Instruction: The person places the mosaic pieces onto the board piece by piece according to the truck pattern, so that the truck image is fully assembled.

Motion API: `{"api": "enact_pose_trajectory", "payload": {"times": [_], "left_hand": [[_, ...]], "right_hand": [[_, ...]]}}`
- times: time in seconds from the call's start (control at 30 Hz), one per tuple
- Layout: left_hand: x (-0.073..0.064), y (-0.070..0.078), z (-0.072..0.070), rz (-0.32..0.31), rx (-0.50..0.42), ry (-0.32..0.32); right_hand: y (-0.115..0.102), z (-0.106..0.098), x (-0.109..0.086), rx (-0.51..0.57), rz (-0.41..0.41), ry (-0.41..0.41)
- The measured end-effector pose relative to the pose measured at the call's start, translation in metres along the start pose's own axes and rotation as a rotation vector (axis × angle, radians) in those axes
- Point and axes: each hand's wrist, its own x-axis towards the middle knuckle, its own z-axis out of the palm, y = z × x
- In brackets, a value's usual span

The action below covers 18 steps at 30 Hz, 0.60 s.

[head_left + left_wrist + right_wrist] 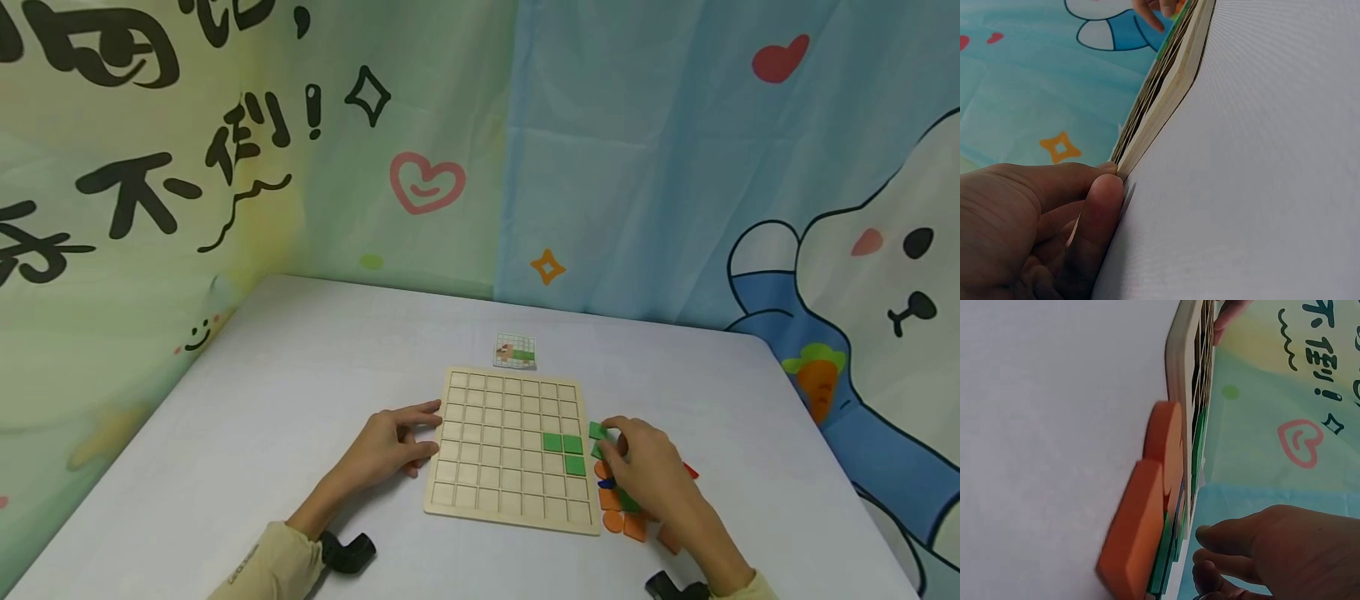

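Note:
A pale wooden grid board lies on the table, with green squares set in cells near its right side. At its left edge my left hand rests, fingertips and thumb touching the rim; the left wrist view shows these fingers against the board's side. My right hand is over loose pieces beside the right edge. Its index finger and thumb are near two loose green squares; no piece shows between them. In the right wrist view, the right hand has its fingers loosely bent.
A small picture card showing a coloured grid pattern lies behind the board. Loose orange pieces, a blue piece and a red piece lie around and under my right hand. Printed curtains stand behind the white table.

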Motion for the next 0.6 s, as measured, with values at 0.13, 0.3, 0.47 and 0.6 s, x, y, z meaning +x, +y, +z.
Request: {"api": "enact_pose_trajectory", "payload": {"times": [0.13, 0.3, 0.47, 0.6], "left_hand": [[0.0001, 0.0, 0.0, -0.003, -0.002, 0.001], [-0.0003, -0.0001, -0.0001, -0.006, -0.007, 0.0], [-0.0005, 0.0007, -0.0002, -0.007, -0.009, -0.001], [-0.0007, 0.0007, -0.0004, -0.005, -0.004, -0.002]], "right_hand": [[0.0061, 0.0006, 0.0031, -0.024, -0.003, 0.008], [0.0097, 0.0011, 0.0065, -0.03, -0.001, 0.002], [0.0105, 0.0015, 0.0074, -0.024, 0.005, -0.004], [0.0104, 0.0013, 0.0094, -0.018, -0.001, -0.018]]}}
